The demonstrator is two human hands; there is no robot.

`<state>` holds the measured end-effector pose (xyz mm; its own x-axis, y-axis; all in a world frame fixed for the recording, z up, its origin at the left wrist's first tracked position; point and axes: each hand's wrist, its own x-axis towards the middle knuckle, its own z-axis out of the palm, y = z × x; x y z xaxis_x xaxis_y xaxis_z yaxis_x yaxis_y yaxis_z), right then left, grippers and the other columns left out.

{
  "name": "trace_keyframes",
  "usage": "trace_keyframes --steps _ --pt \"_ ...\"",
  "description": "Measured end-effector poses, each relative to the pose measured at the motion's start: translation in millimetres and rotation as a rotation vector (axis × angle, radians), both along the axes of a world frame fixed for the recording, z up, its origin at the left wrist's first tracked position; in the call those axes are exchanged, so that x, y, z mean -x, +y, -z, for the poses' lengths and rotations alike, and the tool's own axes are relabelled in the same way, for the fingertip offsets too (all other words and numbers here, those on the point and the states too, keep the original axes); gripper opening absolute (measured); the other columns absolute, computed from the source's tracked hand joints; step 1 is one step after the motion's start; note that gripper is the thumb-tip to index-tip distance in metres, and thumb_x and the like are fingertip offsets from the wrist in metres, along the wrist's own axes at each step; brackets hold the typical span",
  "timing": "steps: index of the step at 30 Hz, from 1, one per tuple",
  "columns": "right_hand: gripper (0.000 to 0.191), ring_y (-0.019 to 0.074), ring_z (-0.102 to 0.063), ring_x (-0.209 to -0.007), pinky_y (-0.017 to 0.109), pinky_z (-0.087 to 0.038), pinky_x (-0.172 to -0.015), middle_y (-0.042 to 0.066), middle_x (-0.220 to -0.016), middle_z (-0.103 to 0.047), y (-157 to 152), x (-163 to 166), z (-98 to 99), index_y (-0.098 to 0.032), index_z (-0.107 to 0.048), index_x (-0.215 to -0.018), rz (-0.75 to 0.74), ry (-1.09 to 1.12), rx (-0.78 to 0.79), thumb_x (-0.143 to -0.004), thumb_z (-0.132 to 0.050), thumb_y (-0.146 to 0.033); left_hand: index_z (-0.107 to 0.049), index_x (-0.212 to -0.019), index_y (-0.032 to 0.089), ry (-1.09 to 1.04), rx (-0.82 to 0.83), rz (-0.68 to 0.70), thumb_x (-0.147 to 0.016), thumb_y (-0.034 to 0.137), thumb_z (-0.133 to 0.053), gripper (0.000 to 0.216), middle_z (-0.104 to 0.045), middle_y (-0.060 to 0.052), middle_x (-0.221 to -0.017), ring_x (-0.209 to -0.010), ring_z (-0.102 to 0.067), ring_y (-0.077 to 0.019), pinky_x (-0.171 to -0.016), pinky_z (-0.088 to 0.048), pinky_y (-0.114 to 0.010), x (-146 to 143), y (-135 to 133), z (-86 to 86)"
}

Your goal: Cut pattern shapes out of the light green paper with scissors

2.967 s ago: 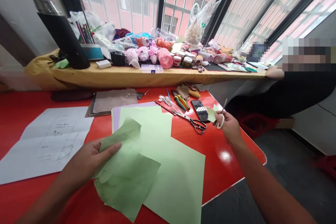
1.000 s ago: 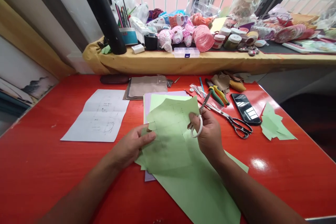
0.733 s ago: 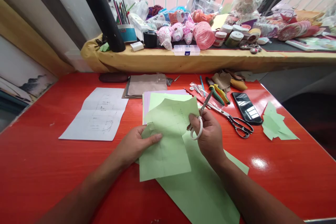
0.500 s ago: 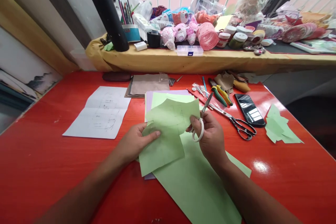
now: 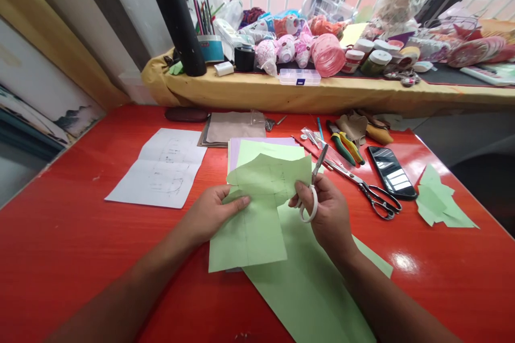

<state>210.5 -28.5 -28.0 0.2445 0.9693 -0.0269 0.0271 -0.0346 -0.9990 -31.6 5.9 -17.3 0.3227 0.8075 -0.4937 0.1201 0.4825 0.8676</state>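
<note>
My left hand (image 5: 219, 211) pinches the left edge of a green paper piece (image 5: 257, 225), thumb on top, fingers hidden beneath. Faint pencil lines run across this cut piece, which is held up in front of me. My right hand (image 5: 325, 209) is closed on small white-handled scissors (image 5: 309, 204), their blades pointing up and away. The same hand's thumb and finger also pinch the paper's right corner. Below lies a larger green sheet (image 5: 317, 273), over a stack of coloured paper (image 5: 265, 143).
On the red table (image 5: 60, 241) lie a sketched white sheet (image 5: 161, 169), large metal scissors (image 5: 374, 193), pliers (image 5: 346, 144), a phone (image 5: 391, 171) and green scraps (image 5: 440, 198). Behind, a cluttered ledge (image 5: 241, 91) holds a black thermos (image 5: 179, 27) and several jars.
The lower part of the green paper has swung flatter and a little left, showing more pencil lines. Both hands keep their hold. The whole view has shifted slightly.
</note>
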Motion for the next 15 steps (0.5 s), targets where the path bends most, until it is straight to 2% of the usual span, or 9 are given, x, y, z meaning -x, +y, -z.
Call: trace_keyframes --steps 4,8,12,15 --pt "0.027 0.0203 -0.070 -0.063 0.030 -0.054 -0.057 0.000 -0.068 -0.070 -1 0 0.1 -0.022 -0.069 -0.092 -0.048 0.021 0.001 -0.090 -0.079 -0.047 -0.081 -0.099 0.022 -0.088 0.002 0.001 -0.076 0.050 -0.095 0.039 -0.085 -0.006 -0.092 -0.082 -0.081 -0.0275 -0.072 -0.064 -0.035 2 1 3.4" --pt "0.030 0.0188 -0.068 -0.063 0.029 -0.053 -0.059 0.000 -0.070 -0.070 0 -3 0.5 -0.022 -0.066 -0.094 -0.067 0.070 0.020 -0.093 -0.080 -0.049 -0.081 -0.090 0.021 -0.001 -0.007 -0.001 -0.076 0.054 -0.094 0.038 -0.084 -0.005 -0.087 -0.075 -0.078 -0.0249 -0.065 -0.062 -0.033 4 1 2.8" --pt "0.032 0.0165 -0.065 -0.063 0.028 -0.051 -0.061 -0.002 -0.073 -0.069 4 -10 3.7 -0.022 -0.067 -0.105 -0.036 0.161 0.006 -0.096 -0.079 -0.051 -0.081 -0.087 0.020 0.081 -0.052 -0.045 -0.076 0.063 -0.091 0.045 -0.084 -0.006 -0.087 -0.074 -0.077 -0.0228 -0.063 -0.059 -0.030 7 5 -1.2" --pt "0.036 0.0161 -0.063 -0.063 0.029 -0.050 -0.062 -0.001 -0.075 -0.068 4 -13 6.4 -0.021 -0.071 -0.114 -0.100 0.189 -0.001 -0.099 -0.078 -0.053 -0.081 -0.089 0.020 0.076 -0.066 -0.098 -0.077 0.063 -0.090 0.046 -0.085 -0.007 -0.089 -0.076 -0.078 -0.0236 -0.064 -0.060 -0.031 10 8 -2.7"
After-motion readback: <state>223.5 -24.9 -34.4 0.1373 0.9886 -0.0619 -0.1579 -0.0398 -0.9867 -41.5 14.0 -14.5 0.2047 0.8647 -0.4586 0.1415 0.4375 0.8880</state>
